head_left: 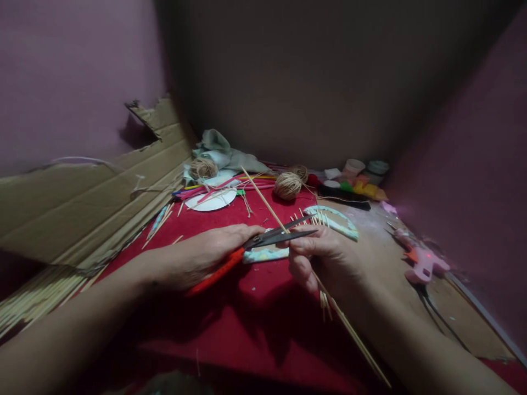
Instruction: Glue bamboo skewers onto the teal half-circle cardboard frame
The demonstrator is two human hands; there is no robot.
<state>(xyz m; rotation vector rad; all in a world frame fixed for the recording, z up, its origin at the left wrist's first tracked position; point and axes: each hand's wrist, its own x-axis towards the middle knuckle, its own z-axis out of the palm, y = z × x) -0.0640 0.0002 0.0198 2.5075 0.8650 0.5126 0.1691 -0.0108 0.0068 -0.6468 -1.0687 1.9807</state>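
Scissors (263, 241) with dark blades and orange-red handles sit in the left hand (206, 255), blades parted around a long thin wooden stick (267, 207). Right hand (319, 258) pinches that pale stick, which slants over the red tabletop (247, 318), beside what seems a pale blue curved piece (341, 222) studded with short sticks

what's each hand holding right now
Left hand: closed on the red-handled scissors.
Right hand: closed on a thin wooden stick, set between the blades.
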